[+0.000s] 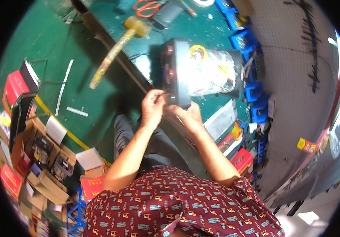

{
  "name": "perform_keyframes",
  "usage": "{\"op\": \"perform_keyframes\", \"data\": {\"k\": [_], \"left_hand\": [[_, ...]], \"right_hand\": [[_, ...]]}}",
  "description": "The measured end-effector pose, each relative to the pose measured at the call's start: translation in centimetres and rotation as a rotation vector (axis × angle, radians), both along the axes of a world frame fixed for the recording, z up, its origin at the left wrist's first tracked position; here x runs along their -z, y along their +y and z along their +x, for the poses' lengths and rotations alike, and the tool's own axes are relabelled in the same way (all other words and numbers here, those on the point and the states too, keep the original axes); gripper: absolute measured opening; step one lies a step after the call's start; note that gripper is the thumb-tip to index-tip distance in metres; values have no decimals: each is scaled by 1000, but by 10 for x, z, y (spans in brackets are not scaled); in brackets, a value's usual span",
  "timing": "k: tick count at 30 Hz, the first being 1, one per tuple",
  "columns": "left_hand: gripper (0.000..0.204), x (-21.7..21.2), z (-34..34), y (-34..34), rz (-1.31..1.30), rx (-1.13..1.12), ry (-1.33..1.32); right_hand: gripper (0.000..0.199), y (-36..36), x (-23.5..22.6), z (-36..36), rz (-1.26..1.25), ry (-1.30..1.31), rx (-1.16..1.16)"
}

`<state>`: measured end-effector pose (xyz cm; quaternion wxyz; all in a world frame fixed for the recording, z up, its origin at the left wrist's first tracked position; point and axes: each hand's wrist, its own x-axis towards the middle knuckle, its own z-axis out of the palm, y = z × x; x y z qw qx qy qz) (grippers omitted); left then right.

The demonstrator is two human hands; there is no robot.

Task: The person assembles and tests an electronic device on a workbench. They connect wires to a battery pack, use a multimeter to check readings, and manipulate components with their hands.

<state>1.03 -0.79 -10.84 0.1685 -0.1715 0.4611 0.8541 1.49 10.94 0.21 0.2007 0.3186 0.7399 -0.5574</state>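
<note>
A box-shaped device with a black front panel (182,75) lies on the green workbench. Its lit body carries a clear plastic bag (223,73) with wires in it and a yellow coil of cable (197,52). My left hand (153,108) is closed in a pinch beside the panel's near left corner; what lies between its fingertips is too small to make out. At the panel's near end, my right hand (189,118) has its thumb and fingers around the edge, slightly smeared by motion. My fingertips on both sides nearly meet.
A mallet (116,49) with a yellowish head lies across the bench edge, its handle sticking out. Red-handled scissors (145,8) rest at the far side. Blue parts bins (253,91) line the right. Cardboard boxes (47,185) crowd the floor at left.
</note>
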Motion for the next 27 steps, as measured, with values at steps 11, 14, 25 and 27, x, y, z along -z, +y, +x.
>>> {"op": "perform_keyframes", "data": {"k": [11,14,25,27], "left_hand": [[12,-12,-21,-17,-114,194,16],[15,-10,-19,-16,-248,217,79],[20,-21,-12,-15,-299,192,143],[20,-19,-13,-17,-334,219,179]], "right_hand": [[49,-3,0,1,93,171,-12],[48,-2,8,7,55,206,22],[42,-5,-6,0,77,92,6],[39,-5,-5,1,102,105,-3]]}}
